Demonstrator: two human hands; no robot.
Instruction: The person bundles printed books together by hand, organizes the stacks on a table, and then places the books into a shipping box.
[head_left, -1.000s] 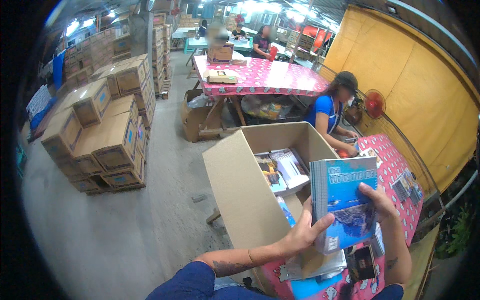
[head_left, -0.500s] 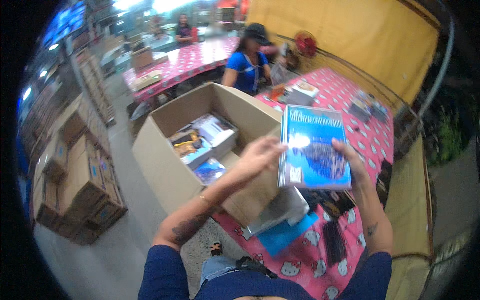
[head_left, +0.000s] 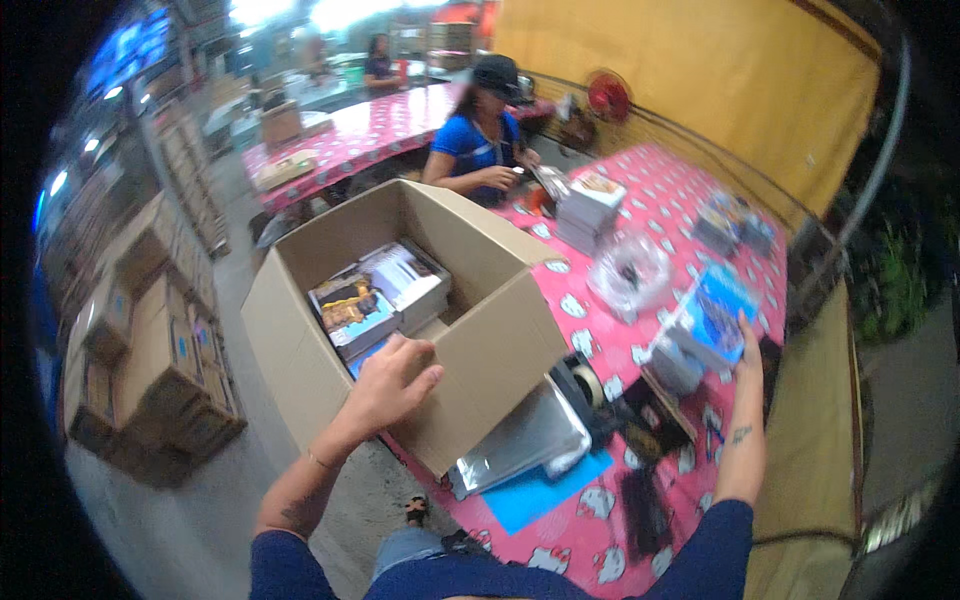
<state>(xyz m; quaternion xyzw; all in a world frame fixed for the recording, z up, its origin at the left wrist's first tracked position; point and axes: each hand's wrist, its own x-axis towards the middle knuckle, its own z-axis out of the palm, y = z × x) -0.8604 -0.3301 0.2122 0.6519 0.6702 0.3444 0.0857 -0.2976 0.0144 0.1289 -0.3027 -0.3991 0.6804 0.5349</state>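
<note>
My right hand (head_left: 746,345) grips the near right edge of a stack of blue-covered books (head_left: 718,308), held low over the right side of the table. A grey-looking pile (head_left: 676,364), partly hidden, stands against their left side. At the near rim of a large open cardboard box (head_left: 480,375), my left hand (head_left: 392,385) has its fingers curled over the edge, the thumb apart. Inside the box lie several stacks of books (head_left: 400,280) with picture covers; a blue one is partly covered by my left hand.
The pink patterned table (head_left: 590,340) carries clear plastic wrap (head_left: 630,270), a tape dispenser (head_left: 585,385), clear plastic sheets (head_left: 525,435), blue card (head_left: 545,495) and a white book stack (head_left: 590,210). A person in blue (head_left: 480,140) works beyond the box. Cartons (head_left: 150,340) stand left.
My right hand has carried the blue books right and away from me, lower over the table. My left hand has left them and moved down-left to the box rim.
</note>
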